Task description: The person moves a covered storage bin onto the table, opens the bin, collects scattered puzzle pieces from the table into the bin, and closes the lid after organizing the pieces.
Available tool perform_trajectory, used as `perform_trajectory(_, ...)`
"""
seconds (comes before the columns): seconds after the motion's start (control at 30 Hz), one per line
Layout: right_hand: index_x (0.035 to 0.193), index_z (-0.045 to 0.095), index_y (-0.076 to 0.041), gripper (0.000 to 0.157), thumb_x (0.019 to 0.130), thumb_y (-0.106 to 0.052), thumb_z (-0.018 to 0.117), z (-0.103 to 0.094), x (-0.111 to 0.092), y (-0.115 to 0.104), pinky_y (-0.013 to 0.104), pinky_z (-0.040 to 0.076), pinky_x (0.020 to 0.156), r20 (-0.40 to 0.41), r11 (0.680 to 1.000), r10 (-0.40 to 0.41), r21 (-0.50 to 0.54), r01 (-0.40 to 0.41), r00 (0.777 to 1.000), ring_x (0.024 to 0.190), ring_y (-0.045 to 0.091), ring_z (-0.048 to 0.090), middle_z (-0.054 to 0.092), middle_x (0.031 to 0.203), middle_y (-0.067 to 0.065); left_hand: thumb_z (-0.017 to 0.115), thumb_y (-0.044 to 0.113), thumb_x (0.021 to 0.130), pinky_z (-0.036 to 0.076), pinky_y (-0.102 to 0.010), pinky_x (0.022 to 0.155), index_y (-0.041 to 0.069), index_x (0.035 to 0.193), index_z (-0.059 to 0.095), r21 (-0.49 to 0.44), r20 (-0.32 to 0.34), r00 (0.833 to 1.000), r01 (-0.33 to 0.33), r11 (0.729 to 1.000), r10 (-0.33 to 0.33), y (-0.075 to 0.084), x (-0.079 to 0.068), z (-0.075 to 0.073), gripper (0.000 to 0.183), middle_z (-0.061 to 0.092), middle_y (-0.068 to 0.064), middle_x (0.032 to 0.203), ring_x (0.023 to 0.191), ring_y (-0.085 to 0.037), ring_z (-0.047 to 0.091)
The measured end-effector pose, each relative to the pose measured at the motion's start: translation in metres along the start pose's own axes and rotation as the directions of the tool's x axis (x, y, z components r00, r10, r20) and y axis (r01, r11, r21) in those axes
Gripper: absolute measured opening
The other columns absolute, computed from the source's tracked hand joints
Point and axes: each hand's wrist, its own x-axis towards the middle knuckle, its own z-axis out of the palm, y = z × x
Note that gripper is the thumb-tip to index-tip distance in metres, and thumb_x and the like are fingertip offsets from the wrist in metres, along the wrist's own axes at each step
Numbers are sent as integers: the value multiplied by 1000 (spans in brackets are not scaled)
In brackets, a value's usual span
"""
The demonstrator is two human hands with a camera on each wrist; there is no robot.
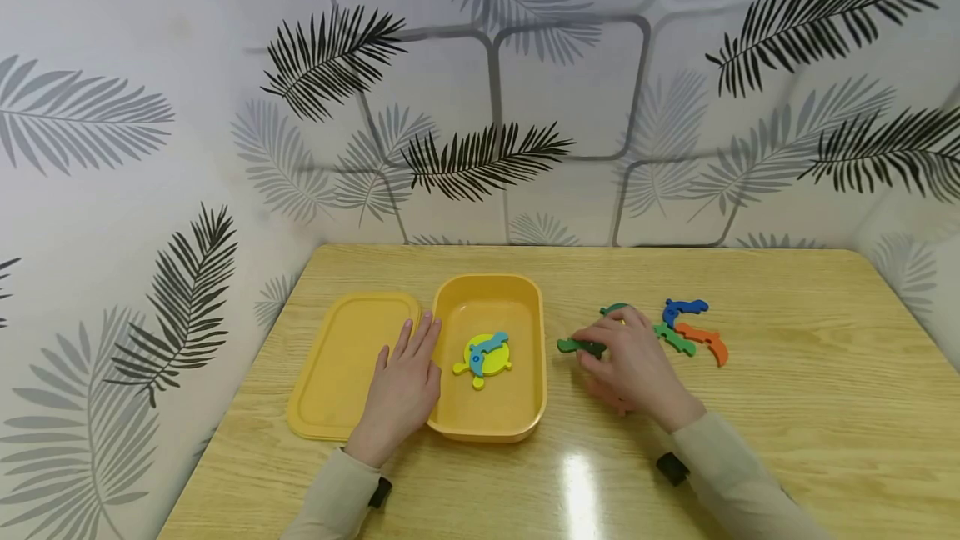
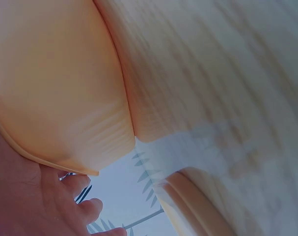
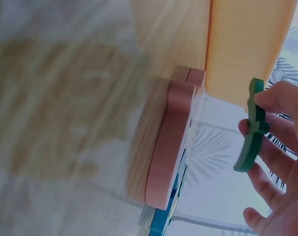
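Observation:
My left hand [image 1: 403, 386] rests on the left rim of a yellow plastic box [image 1: 491, 433], its fingers straight. In the box lie a lime turtle-shaped piece [image 1: 498, 361] and, on top of it, a light-blue toy piece [image 1: 477, 363]. To the right of the box, my right hand [image 1: 633, 361] pinches a dark green toy piece [image 3: 255, 128] between thumb and fingers, off the table. Under that hand lies a salmon-pink piece [image 1: 609, 397], partly hidden; in the right wrist view its thick side edge shows. A dark green piece [image 1: 613, 308] lies behind the hand, mostly covered.
Beyond my right hand lie a dark blue piece [image 1: 684, 307], a green piece [image 1: 678, 340] and an orange piece [image 1: 708, 342], close together. The flat yellow lid [image 1: 345, 365] lies left of the box. A patterned wall [image 1: 525, 215] borders the wooden table [image 1: 825, 373] at the back.

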Motion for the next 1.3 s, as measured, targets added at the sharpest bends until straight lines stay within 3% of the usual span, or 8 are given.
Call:
perform_trajectory(0.2,101,79,-15,19,83,-21,77,-1,-2,-4,53,33,96,-118,999,-41,5,42,992,101,30,51,72,99,2,43,17,102,19,-66,109,13,156,31,0,-2,1000,-4,1000,4,0,0,-1,55,21,-1,161,149,-27,15)
perform_trajectory(0.47,95,79,-11,19,77,-18,81,0,-3,-4,53,35,88,-256,995,-93,3,97,962,95,31,52,73,93,3,44,15,102,18,-66,109,12,155,32,-10,-3,1000,-6,1000,6,2,-1,-3,55,23,-2,161,148,-28,17)
perform_trajectory(1.07,101,79,-12,22,81,-19,79,-15,9,-21,52,34,88,-319,991,-103,47,124,942,92,26,49,72,89,0,43,15,102,19,-66,109,12,155,32,-19,-5,1000,-8,1000,8,2,-1,-3,55,23,-2,161,148,-28,17)
perform_trajectory(1.3,102,79,-12,22,82,-20,79,-20,16,-31,55,32,94,-298,990,-107,58,130,949,95,26,49,72,92,1,43,16,102,18,-66,110,12,156,31,-13,-5,1000,-10,1000,10,0,0,-1,55,21,-1,162,149,-27,15)
